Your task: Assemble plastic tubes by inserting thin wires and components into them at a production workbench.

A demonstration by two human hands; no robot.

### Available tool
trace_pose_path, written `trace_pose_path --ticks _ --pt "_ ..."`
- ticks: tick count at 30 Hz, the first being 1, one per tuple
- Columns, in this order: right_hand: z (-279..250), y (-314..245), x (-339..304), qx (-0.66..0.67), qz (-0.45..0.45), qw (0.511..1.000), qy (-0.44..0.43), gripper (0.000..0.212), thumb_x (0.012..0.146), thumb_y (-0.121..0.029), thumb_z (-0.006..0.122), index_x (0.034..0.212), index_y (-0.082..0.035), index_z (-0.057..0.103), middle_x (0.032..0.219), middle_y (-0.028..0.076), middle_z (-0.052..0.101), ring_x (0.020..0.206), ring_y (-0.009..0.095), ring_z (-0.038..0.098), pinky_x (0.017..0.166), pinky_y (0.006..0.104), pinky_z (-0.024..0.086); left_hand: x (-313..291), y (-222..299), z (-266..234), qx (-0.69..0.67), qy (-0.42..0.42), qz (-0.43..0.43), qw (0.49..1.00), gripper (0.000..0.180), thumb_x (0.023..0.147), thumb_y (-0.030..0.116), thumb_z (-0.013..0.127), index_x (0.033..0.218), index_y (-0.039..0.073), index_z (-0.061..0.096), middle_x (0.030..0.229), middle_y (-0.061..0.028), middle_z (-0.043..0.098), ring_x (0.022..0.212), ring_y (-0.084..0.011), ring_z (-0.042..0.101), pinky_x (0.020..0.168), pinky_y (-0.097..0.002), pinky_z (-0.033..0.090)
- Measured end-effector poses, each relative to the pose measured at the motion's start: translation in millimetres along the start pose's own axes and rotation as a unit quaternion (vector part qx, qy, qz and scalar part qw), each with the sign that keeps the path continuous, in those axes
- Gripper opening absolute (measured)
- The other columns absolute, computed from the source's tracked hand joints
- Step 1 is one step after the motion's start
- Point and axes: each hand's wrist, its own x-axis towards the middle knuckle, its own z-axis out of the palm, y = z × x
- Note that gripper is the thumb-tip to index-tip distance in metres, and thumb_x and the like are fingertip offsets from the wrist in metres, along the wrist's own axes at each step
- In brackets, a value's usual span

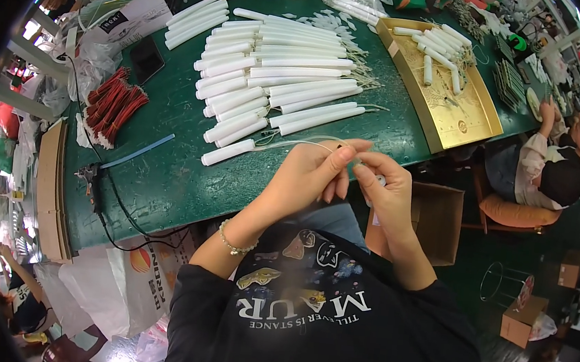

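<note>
My two hands meet just past the table's front edge. My left hand [312, 173] is closed, thumb against forefinger, on a thin pale wire [294, 141]. That wire arcs left to a white candle-like tube [228, 153] lying near the front of the table. Thumb and forefinger of my right hand [390, 191] pinch close to the left fingertips, but what is between them is too small to make out. A white tube end [380, 180] shows in the right palm. Beyond the hands lie rows of similar white tubes [300, 70], many trailing thin wires to the right.
A gold tray [464, 114] with several wired tubes stands at the right. On the left are a bundle of red wires [112, 104], a dark phone [147, 59], a blue strip [141, 150] and a corded glue-gun-like tool [91, 179]. A cardboard box [436, 223] sits below; a person [550, 157] sits right.
</note>
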Motion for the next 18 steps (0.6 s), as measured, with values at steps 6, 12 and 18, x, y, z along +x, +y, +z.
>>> trace_pose_path --ticks 6,12,18 --pt "-4 -1 3 0.0 0.026 1.0 -0.002 0.012 0.08 -0.005 0.056 0.09 0.001 0.057 0.056 -0.004 0.046 0.044 0.0 0.037 0.039 0.0152 0.026 -2 1 -9 -0.108 0.094 0.025 0.989 0.031 0.09 0.027 0.04 0.099 0.001 0.055 0.054 -0.0013 0.05 0.043 -0.005 0.043 0.041 -0.0173 0.034" --pt "-12 -2 3 0.107 0.097 0.988 0.048 0.013 0.08 -0.004 0.055 0.091 0.003 0.057 0.055 -0.003 0.045 0.042 0.001 0.034 0.038 0.0153 0.027 -2 -2 -35 -0.267 0.201 0.101 0.937 0.024 0.091 0.026 0.039 0.09 0.005 0.051 0.061 -0.0029 0.052 0.047 -0.0071 0.043 0.042 -0.0181 0.032" --pt "-12 -6 7 0.054 0.08 0.993 0.071 0.015 0.081 -0.005 0.054 0.093 0.003 0.059 0.055 -0.003 0.045 0.041 0.001 0.034 0.037 0.0157 0.026 -8 7 -72 -0.242 0.253 0.133 0.927 0.023 0.091 0.025 0.038 0.091 0.005 0.05 0.063 -0.0028 0.053 0.049 -0.0065 0.044 0.045 -0.0173 0.034"
